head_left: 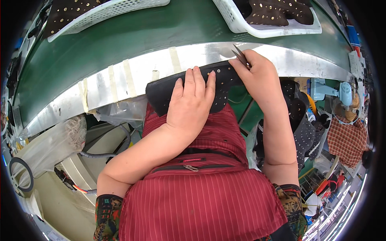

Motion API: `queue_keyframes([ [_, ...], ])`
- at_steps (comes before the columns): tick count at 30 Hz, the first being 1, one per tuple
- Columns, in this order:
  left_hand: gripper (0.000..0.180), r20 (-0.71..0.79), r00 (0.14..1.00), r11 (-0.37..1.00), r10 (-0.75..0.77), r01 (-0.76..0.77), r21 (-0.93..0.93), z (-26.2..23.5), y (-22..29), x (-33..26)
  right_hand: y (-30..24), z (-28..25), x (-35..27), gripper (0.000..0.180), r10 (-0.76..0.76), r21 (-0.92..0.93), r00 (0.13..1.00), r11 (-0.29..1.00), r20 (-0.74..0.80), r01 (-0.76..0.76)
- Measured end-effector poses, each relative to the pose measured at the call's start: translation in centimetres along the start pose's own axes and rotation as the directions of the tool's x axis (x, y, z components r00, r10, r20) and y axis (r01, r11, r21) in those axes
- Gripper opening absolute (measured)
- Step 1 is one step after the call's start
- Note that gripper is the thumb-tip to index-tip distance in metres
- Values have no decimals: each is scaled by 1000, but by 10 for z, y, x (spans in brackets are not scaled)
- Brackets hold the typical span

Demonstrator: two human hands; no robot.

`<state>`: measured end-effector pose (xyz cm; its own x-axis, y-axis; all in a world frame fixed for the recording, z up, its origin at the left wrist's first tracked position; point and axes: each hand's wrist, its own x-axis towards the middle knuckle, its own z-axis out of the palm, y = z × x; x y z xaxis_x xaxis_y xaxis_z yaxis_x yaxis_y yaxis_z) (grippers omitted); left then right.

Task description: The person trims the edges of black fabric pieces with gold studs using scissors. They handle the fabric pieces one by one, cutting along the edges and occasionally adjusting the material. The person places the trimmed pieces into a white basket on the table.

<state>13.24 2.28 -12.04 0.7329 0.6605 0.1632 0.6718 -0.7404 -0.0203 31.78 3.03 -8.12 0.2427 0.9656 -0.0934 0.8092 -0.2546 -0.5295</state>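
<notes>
A black piece of material with small metal studs (162, 95) lies over my lap and against the metal edge of the bench. My left hand (189, 104) rests flat on it, fingers stretched out and pointing away from me. In my right hand (259, 74) is a pair of small dark scissors (240, 56), blades slightly apart and pointing up and to the left. The right thumb and fingertips touch the far right corner of the black piece. The scissors' handles are hidden inside the hand.
A green conveyor belt (181, 24) runs behind the metal edge (136, 74). Two white baskets (108, 16) (277, 31) on it hold dark studded pieces. More studded material (303, 136) hangs at my right, near a blue fan (345, 94). A plastic bag (60, 136) is at left.
</notes>
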Motion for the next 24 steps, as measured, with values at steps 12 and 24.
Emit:
queue_keyframes([
  [12, 54, -34, 999, 999, -10, 12, 36, 4, -1, 4, 1, 10, 5, 22, -105, -173, 993, 980, -62, 93],
  [24, 54, -66, 998, 992, 10, -1, 127, 9, -1, 19, 3, 16, 9, 20, -151, -219, 986, 967, -70, 132],
])
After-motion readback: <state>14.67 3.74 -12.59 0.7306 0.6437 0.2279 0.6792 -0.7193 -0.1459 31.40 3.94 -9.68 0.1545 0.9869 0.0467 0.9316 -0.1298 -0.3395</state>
